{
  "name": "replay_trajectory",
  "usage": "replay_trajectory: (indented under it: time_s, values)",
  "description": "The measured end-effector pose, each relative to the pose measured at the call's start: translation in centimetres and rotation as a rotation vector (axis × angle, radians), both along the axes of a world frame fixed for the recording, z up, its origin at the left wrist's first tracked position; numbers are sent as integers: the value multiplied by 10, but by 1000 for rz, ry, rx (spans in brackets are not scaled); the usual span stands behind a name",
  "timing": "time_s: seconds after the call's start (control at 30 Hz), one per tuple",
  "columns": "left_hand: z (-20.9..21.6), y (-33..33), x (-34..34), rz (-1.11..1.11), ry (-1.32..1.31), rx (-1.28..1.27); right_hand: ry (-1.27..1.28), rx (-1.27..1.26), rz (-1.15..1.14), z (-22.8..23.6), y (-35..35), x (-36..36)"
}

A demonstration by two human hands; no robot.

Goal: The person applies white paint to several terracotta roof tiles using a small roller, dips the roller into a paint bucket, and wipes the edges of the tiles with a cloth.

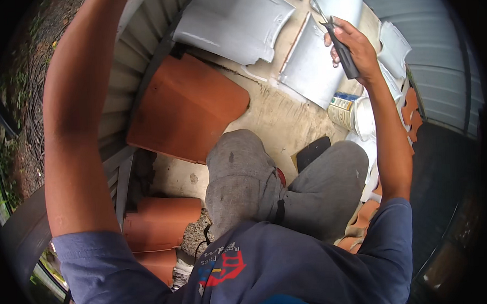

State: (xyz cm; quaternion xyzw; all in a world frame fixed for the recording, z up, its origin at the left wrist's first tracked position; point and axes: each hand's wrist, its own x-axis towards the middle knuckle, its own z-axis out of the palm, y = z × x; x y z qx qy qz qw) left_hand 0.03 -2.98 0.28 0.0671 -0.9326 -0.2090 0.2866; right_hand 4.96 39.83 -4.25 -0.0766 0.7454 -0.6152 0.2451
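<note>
My right hand [352,46] is closed around the black handle of a tool [343,52], held above a white-coated roof tile [310,64]. A thin metal rod runs from the handle toward the upper edge; its far end is not clear, though it resembles a paint roller frame. My left arm reaches up past the top left edge, with its hand out of view. Another white-coated tile [233,23] lies at the top middle. Below it rests a bare terracotta tile [185,108]. A paint bucket [343,112] with a whitish rim or lid lies tilted below my right hand.
My bent knees are in the middle, with a dark flat piece [313,152] between them. More terracotta tiles [161,222] lie at lower left. A metal railing [124,183] and corrugated sheeting [138,54] border the left; grey metal panels [438,54] stand right.
</note>
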Motion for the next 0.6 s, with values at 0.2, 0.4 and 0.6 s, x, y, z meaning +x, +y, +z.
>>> replay_trajectory:
  time_s: [0.2, 0.4, 0.6]
  values:
    - [21, 12, -17, -91, -425, 56, 162, 333, -491, 59, 168, 190]
    - [-6, -16, -47, -82, -272, -299, 119, 201, -968, 13, 205, 343]
    - [-7, -26, -58, 71, -304, -411, 26, 304, -1017, -1, 224, 374]
